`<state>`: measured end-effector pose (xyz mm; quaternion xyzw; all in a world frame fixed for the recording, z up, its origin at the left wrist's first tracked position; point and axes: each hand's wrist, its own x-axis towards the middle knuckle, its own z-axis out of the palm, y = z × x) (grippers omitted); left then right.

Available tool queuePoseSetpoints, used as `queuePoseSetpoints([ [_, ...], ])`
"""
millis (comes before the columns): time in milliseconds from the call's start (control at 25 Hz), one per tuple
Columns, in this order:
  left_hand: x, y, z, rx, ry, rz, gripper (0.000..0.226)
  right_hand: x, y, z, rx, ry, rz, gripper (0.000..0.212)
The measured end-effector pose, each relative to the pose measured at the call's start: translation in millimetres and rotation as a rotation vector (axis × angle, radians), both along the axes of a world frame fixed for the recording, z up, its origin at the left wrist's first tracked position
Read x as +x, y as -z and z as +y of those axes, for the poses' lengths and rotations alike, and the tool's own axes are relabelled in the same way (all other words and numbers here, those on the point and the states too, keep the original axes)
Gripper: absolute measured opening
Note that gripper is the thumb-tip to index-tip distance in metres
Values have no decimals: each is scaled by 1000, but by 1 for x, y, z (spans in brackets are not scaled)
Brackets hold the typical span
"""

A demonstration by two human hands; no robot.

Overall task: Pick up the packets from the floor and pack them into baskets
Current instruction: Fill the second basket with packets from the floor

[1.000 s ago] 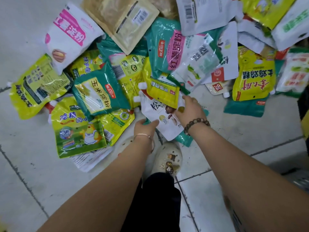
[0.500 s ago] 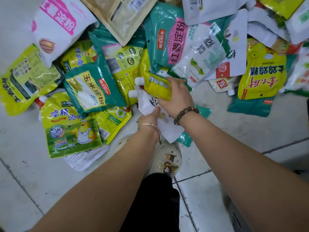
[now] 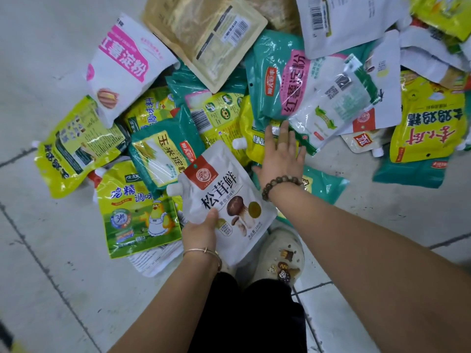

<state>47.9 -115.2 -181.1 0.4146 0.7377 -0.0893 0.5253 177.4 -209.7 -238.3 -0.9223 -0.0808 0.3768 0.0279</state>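
On the tiled floor (image 3: 51,289) lies a big heap of packets (image 3: 280,85). Over its near edge the white mushroom packet (image 3: 229,200) is held up, its lower corner gripped by the left hand (image 3: 200,234). The right hand (image 3: 280,156) rests with fingers spread flat on a yellow spout packet (image 3: 248,123).

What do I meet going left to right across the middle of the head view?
Yellow-green packet, teal corn-starch packet, white mushroom packet in the left hand, right hand, yellow packet with red lettering.
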Motion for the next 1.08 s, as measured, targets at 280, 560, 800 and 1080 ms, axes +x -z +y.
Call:
queuePoseSetpoints([
  [280,23,-7,5,-9,4,-73,18,12,-12,-13,190,129,-91,57],
  [560,40,-61,8,-2,193,-52,35,6,-94,-51,499,626,-189,31],
  [800,49,-123,-5,38,472,-27,35,-30,-162,-110,303,741,-179,32],
  [1080,53,-182,-52,129,886,18,17,-63,-219,-199,238,867,-295,30],
])
